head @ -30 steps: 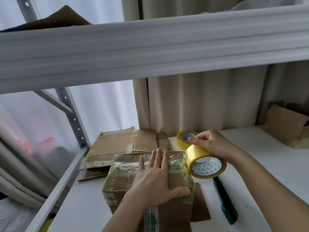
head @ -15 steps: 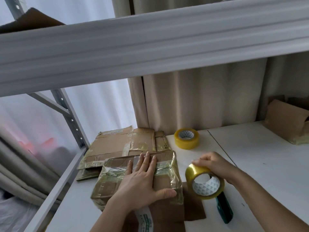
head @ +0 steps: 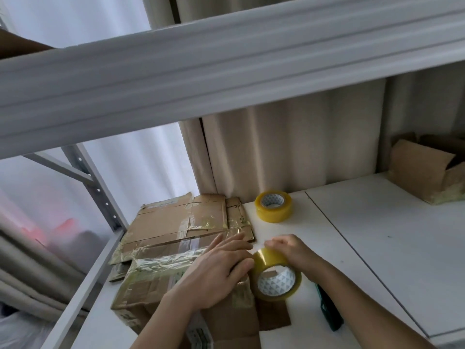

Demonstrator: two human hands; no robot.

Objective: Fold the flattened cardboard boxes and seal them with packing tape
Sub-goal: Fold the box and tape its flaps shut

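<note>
Head view, sole view.

Folded cardboard box [head: 161,288]: near left on white shelf surface [head: 377,248], top already glossy with tape layers.

Left hand [head: 216,275]: laid flat on box top, fingers straight and together, tips reaching box's right edge; pressing, gripping nothing.

Right hand [head: 289,250]: fingers curled over top of yellow tape roll [head: 275,275], holding it upright against box's right side, touching left fingertips. Loose tape end not discernible.

Spare tape roll [head: 273,205]: lying flat, farther back, apart from hands.

Flattened boxes [head: 186,222]: stacked just behind folded box, awaiting folding.

Green-handled cutter [head: 329,311]: near right, partly hidden beneath right forearm.

Open box [head: 425,170]: far right.

Upper shelf beam [head: 226,71]: overhead, across top of view.

Judged risks: tape creasing or bonding to itself if drawn at a slant; strip lifting or bubbling if flat palm eases before smoothing; box sliding left under pull from roll; forearm knocking cutter while reaching across.
</note>
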